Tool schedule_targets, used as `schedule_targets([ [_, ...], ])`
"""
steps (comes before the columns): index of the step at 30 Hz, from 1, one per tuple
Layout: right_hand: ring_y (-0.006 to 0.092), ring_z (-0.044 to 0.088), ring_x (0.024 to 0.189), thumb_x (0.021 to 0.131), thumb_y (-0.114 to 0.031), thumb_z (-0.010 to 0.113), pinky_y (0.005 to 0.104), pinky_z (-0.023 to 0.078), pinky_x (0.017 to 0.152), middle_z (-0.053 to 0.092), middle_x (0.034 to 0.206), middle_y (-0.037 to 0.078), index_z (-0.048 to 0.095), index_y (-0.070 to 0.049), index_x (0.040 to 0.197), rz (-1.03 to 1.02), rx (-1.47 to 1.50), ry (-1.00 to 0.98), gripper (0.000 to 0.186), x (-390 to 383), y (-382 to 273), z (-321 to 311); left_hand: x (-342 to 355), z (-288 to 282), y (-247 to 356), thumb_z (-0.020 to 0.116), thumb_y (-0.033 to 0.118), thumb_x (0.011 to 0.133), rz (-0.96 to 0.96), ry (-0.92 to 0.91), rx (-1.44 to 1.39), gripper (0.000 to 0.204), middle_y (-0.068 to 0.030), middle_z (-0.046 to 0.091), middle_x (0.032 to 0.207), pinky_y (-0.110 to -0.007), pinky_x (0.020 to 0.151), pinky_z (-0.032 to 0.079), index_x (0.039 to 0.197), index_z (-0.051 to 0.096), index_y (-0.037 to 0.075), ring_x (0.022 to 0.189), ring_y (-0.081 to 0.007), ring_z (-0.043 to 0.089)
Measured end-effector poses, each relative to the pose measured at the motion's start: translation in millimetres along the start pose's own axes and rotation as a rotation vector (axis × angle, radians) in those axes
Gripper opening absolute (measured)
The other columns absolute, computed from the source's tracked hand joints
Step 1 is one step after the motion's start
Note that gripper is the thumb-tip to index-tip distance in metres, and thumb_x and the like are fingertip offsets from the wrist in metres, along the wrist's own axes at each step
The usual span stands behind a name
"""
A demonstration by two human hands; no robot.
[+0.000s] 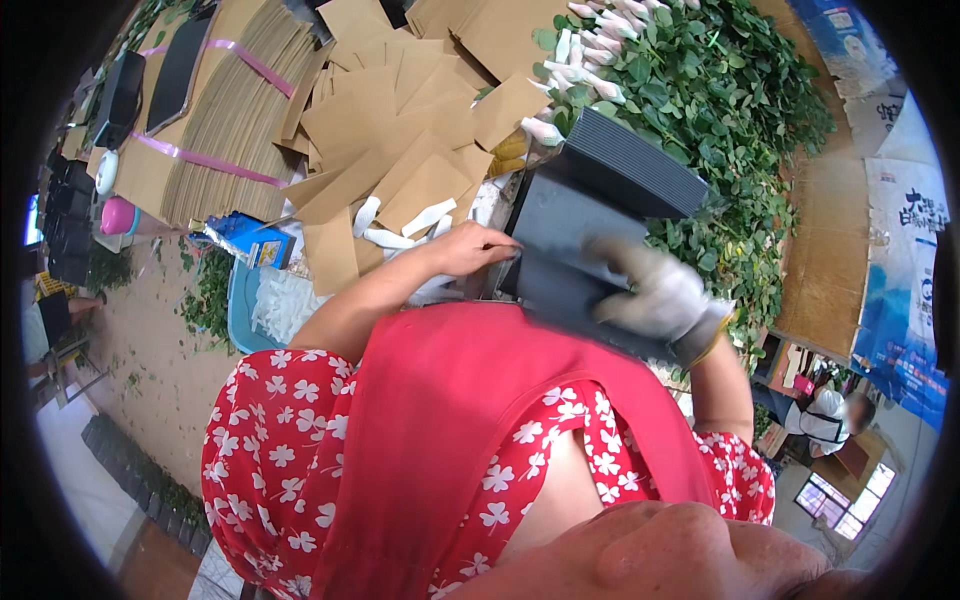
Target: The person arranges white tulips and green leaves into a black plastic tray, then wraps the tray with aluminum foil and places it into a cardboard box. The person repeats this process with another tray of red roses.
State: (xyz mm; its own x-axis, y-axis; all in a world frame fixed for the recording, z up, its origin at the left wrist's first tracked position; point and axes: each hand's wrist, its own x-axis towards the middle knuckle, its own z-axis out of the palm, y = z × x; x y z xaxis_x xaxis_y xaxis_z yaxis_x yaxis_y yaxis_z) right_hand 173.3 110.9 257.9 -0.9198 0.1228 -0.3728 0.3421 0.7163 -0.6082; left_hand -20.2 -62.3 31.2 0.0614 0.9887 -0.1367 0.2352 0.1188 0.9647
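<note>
A: What fills most of the view?

B: The person's own red apron (470,420) over a red dress with white flowers (270,440), seen from above. Beyond it lies a big heap of green leafy stems (720,110) with white-wrapped tips, and a spread of loose brown paper sheets (400,140) beside tied bundles of brown card (220,110).

A: And the thing being handled?

B: A stack of dark grey sheets (600,200), flat and rectangular, thin edges showing as fine ribs along its upper side. It sits tilted in front of the apron, between the two hands, just before the leafy heap.

A: How are the hands placed?

B: The left hand (470,250) is bare, fingers curled onto the stack's left edge, touching it; whether it truly grips I cannot tell. The right hand (660,295) wears a pale work glove and is blurred, lying across the stack's lower right face, fingers spread over it, seemingly pressing rather than clenched.

A: Anything smaller nearby?

B: A blue box (250,240) lies left of the bare forearm, and a pink container (118,215) farther left.
</note>
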Motion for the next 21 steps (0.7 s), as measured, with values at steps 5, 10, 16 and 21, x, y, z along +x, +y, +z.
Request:
schedule_targets([
  [5,0.0391,0.064,0.094,0.074,-0.024,0.072,0.0436,0.053,0.081,0.064,0.106,0.022,0.054,-0.005,0.131,0.020,-0.328,-0.157,0.063,16,24,36,-1,-12,-1,0.062,0.021,0.085,0.065,-0.182,-0.072,0.048,-0.0125,0.068,0.092,-0.036,0.081,0.051,0.132,0.059,0.014,0.084,-0.0269,0.065],
  [10,0.0342,0.065,0.075,0.082,-0.019,0.062,0.0437,0.053,0.071,0.066,0.081,0.013,0.067,-0.010,0.102,-0.391,-0.613,0.447,0.022,164,-9,-63,-15,14,8,0.068,0.012,0.083,-0.073,0.076,-0.015,0.042,-0.0157,0.072,0.099,-0.037,0.077,0.054,0.125,0.065,0.016,0.084,-0.0303,0.070],
  [16,0.0331,0.057,0.117,0.069,-0.019,0.071,0.0404,0.051,0.095,0.058,0.129,0.015,0.064,-0.008,0.116,-0.610,-0.994,-0.052,0.049,278,79,-27,-10,25,0,0.060,0.009,0.090,0.066,0.113,0.061,0.031,-0.0100,0.070,0.097,-0.036,0.075,0.055,0.120,0.066,0.018,0.080,-0.0284,0.068],
  [21,0.0264,0.064,0.071,0.084,-0.007,0.057,0.0341,0.055,0.065,0.065,0.079,0.011,0.066,-0.004,0.096,-0.080,-1.093,0.465,0.015,170,48,-149,-12,33,-11,0.064,0.011,0.085,-0.016,0.173,0.086,0.033,-0.0130,0.069,0.092,-0.041,0.092,0.053,0.117,0.067,0.019,0.094,-0.0337,0.065],
])
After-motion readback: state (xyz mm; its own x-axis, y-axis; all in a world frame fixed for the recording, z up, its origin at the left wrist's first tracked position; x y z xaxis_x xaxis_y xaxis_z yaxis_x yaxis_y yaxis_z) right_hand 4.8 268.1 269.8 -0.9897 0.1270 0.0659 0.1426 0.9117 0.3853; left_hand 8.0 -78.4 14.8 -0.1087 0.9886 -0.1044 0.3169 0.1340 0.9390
